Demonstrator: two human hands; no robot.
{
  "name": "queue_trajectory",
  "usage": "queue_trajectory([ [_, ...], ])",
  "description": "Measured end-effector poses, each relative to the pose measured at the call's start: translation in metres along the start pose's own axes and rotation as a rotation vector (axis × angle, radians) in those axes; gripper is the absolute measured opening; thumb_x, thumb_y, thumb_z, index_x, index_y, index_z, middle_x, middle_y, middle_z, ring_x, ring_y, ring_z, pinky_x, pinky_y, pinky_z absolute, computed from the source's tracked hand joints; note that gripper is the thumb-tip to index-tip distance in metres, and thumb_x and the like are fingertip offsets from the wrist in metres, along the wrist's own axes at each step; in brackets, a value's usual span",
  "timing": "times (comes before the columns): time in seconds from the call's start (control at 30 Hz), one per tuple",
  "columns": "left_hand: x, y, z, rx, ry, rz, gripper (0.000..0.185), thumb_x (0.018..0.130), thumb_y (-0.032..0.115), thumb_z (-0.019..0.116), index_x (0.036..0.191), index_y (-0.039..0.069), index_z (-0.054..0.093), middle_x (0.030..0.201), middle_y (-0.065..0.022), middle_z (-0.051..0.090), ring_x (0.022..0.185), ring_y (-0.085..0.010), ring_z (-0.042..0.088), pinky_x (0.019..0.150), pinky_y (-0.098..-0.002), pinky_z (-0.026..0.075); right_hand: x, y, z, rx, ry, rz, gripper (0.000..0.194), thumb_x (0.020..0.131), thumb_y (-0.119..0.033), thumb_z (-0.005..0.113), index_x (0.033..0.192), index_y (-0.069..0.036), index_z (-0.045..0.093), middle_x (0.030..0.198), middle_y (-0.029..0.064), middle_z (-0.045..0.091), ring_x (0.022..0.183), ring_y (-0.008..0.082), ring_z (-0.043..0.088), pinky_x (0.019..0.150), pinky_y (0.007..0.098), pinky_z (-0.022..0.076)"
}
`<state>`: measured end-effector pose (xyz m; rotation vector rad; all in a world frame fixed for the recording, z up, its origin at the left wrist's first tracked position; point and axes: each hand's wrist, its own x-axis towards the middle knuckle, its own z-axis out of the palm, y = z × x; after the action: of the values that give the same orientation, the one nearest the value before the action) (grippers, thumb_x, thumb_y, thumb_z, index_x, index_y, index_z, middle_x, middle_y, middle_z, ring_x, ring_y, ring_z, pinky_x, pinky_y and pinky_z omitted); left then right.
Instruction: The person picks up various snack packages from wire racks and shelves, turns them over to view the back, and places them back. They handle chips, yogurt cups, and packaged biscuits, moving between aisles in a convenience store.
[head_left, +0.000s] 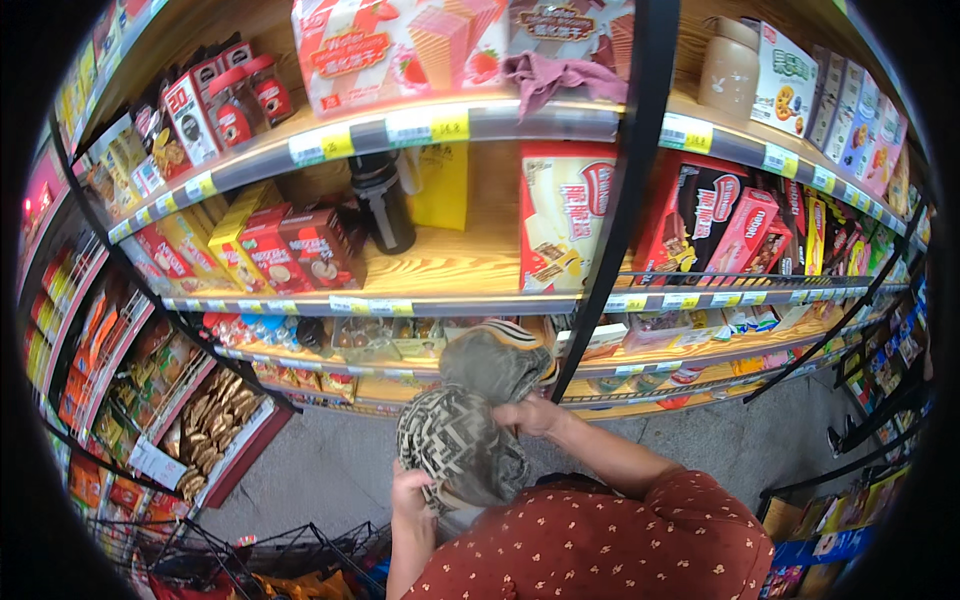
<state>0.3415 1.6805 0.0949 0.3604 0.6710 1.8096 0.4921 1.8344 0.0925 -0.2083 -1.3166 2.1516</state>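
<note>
My left hand grips the lower left edge of a rounded cloth piece with a black-and-cream pattern, which looks like a cap. My right hand pinches the cloth where that piece meets a second, grey rounded one. Orange, white and black stripes run along the grey piece's far edge. Both pieces are in front of my body, before the lower shelves; their insides are hidden. Above, a black thermos bottle stands on the middle shelf, and a mauve cloth hangs over the upper shelf's edge.
A black upright post divides the shelving. Wafer biscuit boxes and red coffee boxes stand on the shelves. Black wire racks hold packets at the lower left. Another person's shoes show at far right on the grey floor.
</note>
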Motion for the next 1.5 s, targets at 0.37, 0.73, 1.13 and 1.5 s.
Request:
queue_trajectory([
  [0.37,0.042,0.052,0.061,0.732,0.128,0.235,0.051,0.058,0.004,0.06,0.108,-0.007,0.057,0.095,-0.0118,0.065,0.081,-0.0208,0.065,0.074,-0.0316,0.052,0.079,-0.047,0.012,-0.762,-0.12,-0.319,0.057,0.07,-0.019,0.073,0.123,-0.004,0.054,0.124,0.0128,0.056,0.117,0.0236,0.05,0.104,0.035,0.0348],
  [0.73,0.218,0.044,0.13,1.606,-0.26,0.717,0.048,0.082,0.022,0.063,0.123,0.001,0.052,0.133,-0.0228,0.045,0.124,-0.0392,0.039,0.104,-0.0437,0.033,0.158,-0.078,-0.039,-0.636,0.633,0.103,0.025,0.092,-0.018,0.046,0.097,0.003,0.059,0.09,0.0097,0.061,0.081,0.0182,0.056,0.073,0.0334,0.0473],
  [1.13,0.256,0.017,0.095,1.882,-0.497,1.196,0.036,0.064,-0.006,0.055,0.099,0.0,0.063,0.124,-0.0153,0.052,0.121,-0.0368,0.041,0.096,-0.0496,0.033,0.065,-0.302,0.04,-1.938,0.151,-1.204,0.019,0.074,-0.003,0.064,0.089,0.005,0.056,0.087,0.017,0.057,0.078,0.0334,0.057,0.074,0.0393,0.0489],
  [1.5,0.2,-0.002,0.088,1.782,-0.266,1.246,0.048,0.065,-0.001,0.057,0.112,0.003,0.06,0.135,-0.0283,0.038,0.126,-0.0472,0.034,0.1,-0.0549,0.03,0.122,-0.345,0.038,-2.168,0.394,-0.648,0.019,0.079,-0.008,0.047,0.095,-0.002,0.056,0.081,0.0237,0.063,0.082,0.0377,0.063,0.073,0.0481,0.0494],
])
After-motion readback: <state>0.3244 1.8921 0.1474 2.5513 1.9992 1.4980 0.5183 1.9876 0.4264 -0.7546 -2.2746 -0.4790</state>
